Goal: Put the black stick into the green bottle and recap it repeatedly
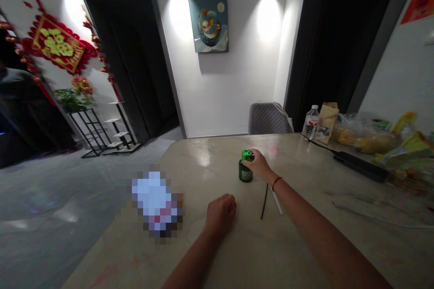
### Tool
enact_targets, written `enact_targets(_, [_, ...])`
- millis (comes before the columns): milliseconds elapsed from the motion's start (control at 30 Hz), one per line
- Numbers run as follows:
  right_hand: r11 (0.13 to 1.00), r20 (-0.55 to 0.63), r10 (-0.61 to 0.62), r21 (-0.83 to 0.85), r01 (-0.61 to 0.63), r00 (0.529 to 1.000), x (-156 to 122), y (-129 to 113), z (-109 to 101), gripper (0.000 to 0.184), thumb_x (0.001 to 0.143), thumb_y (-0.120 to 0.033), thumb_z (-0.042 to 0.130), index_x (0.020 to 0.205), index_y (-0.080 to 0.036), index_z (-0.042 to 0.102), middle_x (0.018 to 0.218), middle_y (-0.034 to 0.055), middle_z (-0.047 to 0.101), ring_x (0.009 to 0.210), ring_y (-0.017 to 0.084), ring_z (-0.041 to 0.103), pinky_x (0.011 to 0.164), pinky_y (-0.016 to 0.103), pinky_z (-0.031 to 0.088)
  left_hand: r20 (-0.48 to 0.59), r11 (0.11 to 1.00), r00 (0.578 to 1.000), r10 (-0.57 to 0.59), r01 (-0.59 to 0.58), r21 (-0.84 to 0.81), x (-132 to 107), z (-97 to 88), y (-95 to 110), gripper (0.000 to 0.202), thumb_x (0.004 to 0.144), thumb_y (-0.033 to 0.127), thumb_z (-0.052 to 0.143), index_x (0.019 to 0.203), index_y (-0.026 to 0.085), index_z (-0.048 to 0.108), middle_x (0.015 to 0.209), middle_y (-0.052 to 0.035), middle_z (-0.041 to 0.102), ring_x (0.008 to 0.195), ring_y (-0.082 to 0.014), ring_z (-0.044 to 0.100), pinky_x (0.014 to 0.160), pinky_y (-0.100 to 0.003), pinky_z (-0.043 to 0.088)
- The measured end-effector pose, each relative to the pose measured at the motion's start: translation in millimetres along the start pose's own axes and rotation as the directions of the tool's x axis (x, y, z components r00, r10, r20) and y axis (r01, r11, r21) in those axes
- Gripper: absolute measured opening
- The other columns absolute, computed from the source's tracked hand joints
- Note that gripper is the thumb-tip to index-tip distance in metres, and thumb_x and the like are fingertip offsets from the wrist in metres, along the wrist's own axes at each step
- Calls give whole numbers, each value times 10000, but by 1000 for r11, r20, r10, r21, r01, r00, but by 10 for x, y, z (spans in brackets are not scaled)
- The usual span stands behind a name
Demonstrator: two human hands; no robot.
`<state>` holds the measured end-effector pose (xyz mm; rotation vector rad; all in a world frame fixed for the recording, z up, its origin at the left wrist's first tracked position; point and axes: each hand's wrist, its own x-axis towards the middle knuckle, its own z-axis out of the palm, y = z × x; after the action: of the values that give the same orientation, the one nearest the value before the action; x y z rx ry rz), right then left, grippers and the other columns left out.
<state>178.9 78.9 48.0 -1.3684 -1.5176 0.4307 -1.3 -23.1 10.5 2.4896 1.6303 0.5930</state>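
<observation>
A small dark green bottle (245, 174) with a label stands upright on the table. Its bright green cap (246, 155) is pinched between the thumb and fingers of my right hand (259, 165), which reaches in from the right. Whether the cap is loose on the bottle cannot be told. My left hand (221, 212) rests on the table nearer to me, curled into a loose fist with nothing visible in it. Beside my right forearm lie a thin black stick (264, 202) and a white stick (277, 202).
A blurred-out, pixelated object (156, 201) is at the table's left side. Along the right are a water bottle (311, 119), a paper bag (327, 122), plastic bags of food (362, 133), a black power strip (360, 166) and a white cable (379, 221). A grey chair (269, 118) stands behind.
</observation>
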Motion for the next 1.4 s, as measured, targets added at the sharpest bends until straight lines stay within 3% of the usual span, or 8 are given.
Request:
enact_targets(167, [998,127,55,4,-56,990,-26,50,-14,226,601,-260,587,792,-150,540,781,34,607,712,148,560,659,262,451,1,1000,1000,-1,1,13,-3,-4,5,221,779,175,367,576,177,453,580,25,445,528,-85,348,534,-216,212])
enact_targets(400, [996,238,21,78,-41,971,-133,30,-104,265,599,-237,628,836,-131,579,847,70,646,771,167,598,705,274,464,27,999,999,-25,24,24,-1,-36,34,228,809,211,362,624,184,493,621,15,517,566,-93,434,540,-220,233])
enact_targets(533, [990,335,-35,144,-15,942,-327,-59,-170,285,602,-240,637,860,-130,586,854,63,651,784,173,600,707,283,471,47,996,996,-75,77,-52,5,-41,56,185,810,308,416,919,202,521,732,7,593,682,-124,521,603,-223,313])
enact_targets(700, [965,424,-102,263,-15,900,-600,-190,-236,250,600,-221,643,826,-142,571,789,26,634,736,157,589,673,274,474,13,988,999,-44,45,-147,0,-44,53,549,731,394,546,1224,217,379,1030,-46,597,868,-172,542,723,-259,376])
enact_targets(800, [947,449,-108,319,-46,887,-706,-238,-244,244,594,-212,656,809,-154,555,770,13,620,727,150,583,672,274,474,42,988,999,-19,25,-155,-2,-65,57,570,678,433,602,1184,223,445,990,-51,612,904,-204,538,747,-274,381])
enact_targets(967, [919,410,-76,382,-96,909,-818,-236,-218,314,574,-251,703,833,-167,546,813,22,620,774,167,592,745,322,481,97,982,994,-39,56,-179,5,-101,58,524,650,472,618,1113,246,518,929,-31,613,855,-187,553,703,-250,382])
enact_targets(1267, [809,454,-51,542,-230,890,-925,-172,-375,387,684,-463,630,948,-184,587,1001,76,637,977,201,577,910,369,416,109,984,992,-69,86,-159,12,-70,40,514,644,482,619,1097,256,530,907,-26,614,818,-180,558,668,-241,376])
enact_targets(1400, [807,450,-17,533,-254,893,-930,-148,-489,382,721,-556,537,724,-186,630,1066,87,627,1068,218,532,946,384,383,121,983,990,-66,86,-163,17,-83,54,524,648,489,613,1106,252,525,912,-29,614,821,-182,556,679,-243,383])
